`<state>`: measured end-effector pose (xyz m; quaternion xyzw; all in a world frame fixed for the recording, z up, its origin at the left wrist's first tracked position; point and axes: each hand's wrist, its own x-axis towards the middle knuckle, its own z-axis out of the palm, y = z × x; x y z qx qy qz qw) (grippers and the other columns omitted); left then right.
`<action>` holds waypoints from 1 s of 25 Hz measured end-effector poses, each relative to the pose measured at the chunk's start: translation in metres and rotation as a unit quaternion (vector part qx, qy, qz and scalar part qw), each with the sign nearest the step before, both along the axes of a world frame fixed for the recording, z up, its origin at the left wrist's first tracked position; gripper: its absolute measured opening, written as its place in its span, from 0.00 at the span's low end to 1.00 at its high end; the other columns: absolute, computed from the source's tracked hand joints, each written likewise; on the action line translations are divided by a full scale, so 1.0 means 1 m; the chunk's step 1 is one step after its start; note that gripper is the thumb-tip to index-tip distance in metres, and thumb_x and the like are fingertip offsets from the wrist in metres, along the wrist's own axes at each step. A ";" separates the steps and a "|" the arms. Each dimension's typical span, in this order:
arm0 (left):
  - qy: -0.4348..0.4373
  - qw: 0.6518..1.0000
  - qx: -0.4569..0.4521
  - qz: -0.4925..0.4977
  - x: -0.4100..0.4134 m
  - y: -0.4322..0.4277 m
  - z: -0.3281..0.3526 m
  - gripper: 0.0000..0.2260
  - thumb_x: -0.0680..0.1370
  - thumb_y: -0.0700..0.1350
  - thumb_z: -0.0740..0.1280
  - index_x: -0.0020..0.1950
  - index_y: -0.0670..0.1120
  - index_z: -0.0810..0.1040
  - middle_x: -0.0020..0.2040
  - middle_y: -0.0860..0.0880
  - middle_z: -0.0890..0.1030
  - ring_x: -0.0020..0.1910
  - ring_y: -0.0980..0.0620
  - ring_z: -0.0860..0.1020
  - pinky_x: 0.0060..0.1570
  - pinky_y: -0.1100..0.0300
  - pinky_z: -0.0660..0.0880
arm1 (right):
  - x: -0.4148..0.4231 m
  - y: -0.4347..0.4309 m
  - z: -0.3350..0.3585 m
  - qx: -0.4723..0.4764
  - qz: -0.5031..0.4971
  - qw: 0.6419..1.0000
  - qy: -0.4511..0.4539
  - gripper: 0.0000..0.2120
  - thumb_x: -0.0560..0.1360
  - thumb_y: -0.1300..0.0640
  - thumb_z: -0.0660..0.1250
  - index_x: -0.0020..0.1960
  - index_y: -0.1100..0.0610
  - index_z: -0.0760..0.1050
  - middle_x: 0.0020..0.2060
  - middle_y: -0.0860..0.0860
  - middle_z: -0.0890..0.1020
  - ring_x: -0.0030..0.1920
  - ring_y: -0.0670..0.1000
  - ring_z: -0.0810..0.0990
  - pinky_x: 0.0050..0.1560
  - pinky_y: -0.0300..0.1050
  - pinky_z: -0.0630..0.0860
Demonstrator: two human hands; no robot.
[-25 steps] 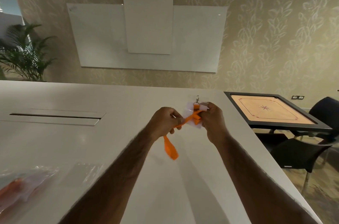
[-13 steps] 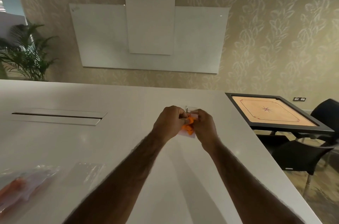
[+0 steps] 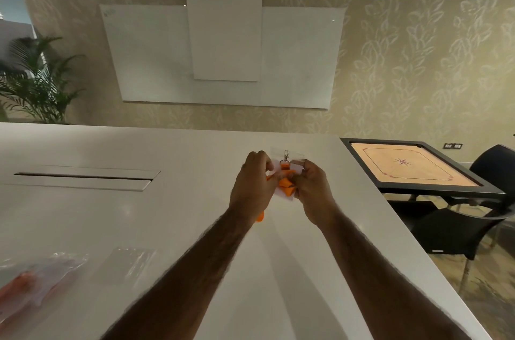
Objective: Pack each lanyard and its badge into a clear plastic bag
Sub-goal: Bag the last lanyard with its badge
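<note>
We hold the bunched-up orange lanyard [image 3: 286,186] and its clear badge [image 3: 296,166] above the white table [image 3: 167,214]. Our left hand [image 3: 252,183] and right hand [image 3: 312,186] both pinch them tight.

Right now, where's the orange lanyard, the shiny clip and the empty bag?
orange lanyard [image 3: 286,185]: head view, folded middle.
shiny clip [image 3: 286,155]: head view, metal hook.
empty bag [image 3: 131,261]: head view, flat middle.

A wide, glossy white surface [image 3: 167,214]. A long narrow hatch [image 3: 83,176] is set into it at the far left. At the near left an empty clear bag [image 3: 131,261] lies flat. Just beside it, a filled clear bag [image 3: 41,281] shows something orange inside.
</note>
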<state>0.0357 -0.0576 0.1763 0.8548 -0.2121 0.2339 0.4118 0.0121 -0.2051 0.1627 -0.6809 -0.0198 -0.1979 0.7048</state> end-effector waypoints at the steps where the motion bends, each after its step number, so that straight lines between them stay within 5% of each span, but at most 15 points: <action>1: 0.031 0.998 -0.048 0.001 -0.002 0.001 -0.005 0.17 0.75 0.56 0.74 0.52 0.49 0.71 0.48 0.54 0.74 0.45 0.55 0.75 0.42 0.63 0.73 | 0.003 -0.004 0.000 0.008 -0.021 1.000 -0.001 0.10 0.78 0.67 0.65 0.56 0.60 0.81 0.49 0.60 0.85 0.50 0.62 0.85 0.50 0.58 0.83; 4: 0.224 0.966 -0.121 -0.053 -0.009 0.001 -0.020 0.34 0.70 0.57 0.78 0.70 0.50 0.67 0.58 0.54 0.74 0.57 0.51 0.77 0.57 0.54 0.78 | 0.010 -0.013 0.000 0.020 -0.035 0.999 -0.004 0.12 0.79 0.65 0.63 0.59 0.60 0.82 0.50 0.60 0.86 0.51 0.62 0.85 0.51 0.60 0.82; 6: 0.269 0.957 -0.072 -0.085 -0.010 0.003 -0.029 0.27 0.73 0.50 0.77 0.69 0.48 0.73 0.56 0.52 0.79 0.58 0.49 0.79 0.57 0.57 0.76 | 0.012 -0.019 0.000 0.008 -0.034 0.999 -0.011 0.12 0.79 0.65 0.63 0.58 0.60 0.82 0.50 0.60 0.86 0.50 0.60 0.86 0.50 0.58 0.83; 9: 0.190 0.980 -0.024 -0.060 -0.007 0.013 -0.023 0.06 0.77 0.45 0.70 0.53 0.48 0.84 0.45 0.52 0.84 0.47 0.50 0.82 0.41 0.66 0.74 | 0.016 -0.026 -0.004 -0.064 -0.060 0.996 -0.021 0.04 0.77 0.60 0.70 0.49 0.58 0.84 0.42 0.57 0.86 0.44 0.56 0.85 0.45 0.54 0.82; 12: 0.145 0.984 -0.089 -0.057 -0.009 0.020 -0.005 0.04 0.78 0.46 0.70 0.52 0.50 0.83 0.41 0.54 0.85 0.40 0.57 0.82 0.35 0.70 0.75 | 0.012 -0.024 -0.006 -0.093 -0.141 0.986 -0.004 0.05 0.77 0.53 0.72 0.49 0.54 0.85 0.42 0.48 0.86 0.44 0.48 0.85 0.43 0.44 0.82; 16: 0.132 0.966 -0.218 -0.045 -0.014 0.004 0.008 0.06 0.79 0.41 0.70 0.55 0.48 0.82 0.45 0.51 0.84 0.42 0.54 0.84 0.31 0.60 0.82 | 0.011 -0.008 -0.013 -0.150 -0.158 0.975 0.035 0.06 0.78 0.56 0.67 0.49 0.51 0.83 0.42 0.45 0.86 0.43 0.46 0.85 0.41 0.45 0.82; 20: 0.075 0.985 -0.144 0.051 -0.010 -0.016 0.000 0.07 0.81 0.43 0.66 0.54 0.45 0.84 0.50 0.52 0.85 0.45 0.59 0.79 0.42 0.77 0.69 | 0.008 0.018 -0.012 -0.151 -0.157 0.975 0.051 0.11 0.76 0.63 0.62 0.48 0.53 0.82 0.43 0.45 0.84 0.46 0.46 0.82 0.44 0.43 0.79; 25: 0.148 0.983 0.018 -0.105 -0.012 -0.014 -0.019 0.16 0.86 0.47 0.54 0.61 0.42 0.80 0.56 0.44 0.84 0.54 0.46 0.81 0.57 0.53 0.76 | 0.008 0.022 -0.008 -0.015 -0.182 0.979 0.090 0.06 0.75 0.65 0.63 0.46 0.63 0.79 0.40 0.55 0.82 0.38 0.54 0.80 0.25 0.37 0.72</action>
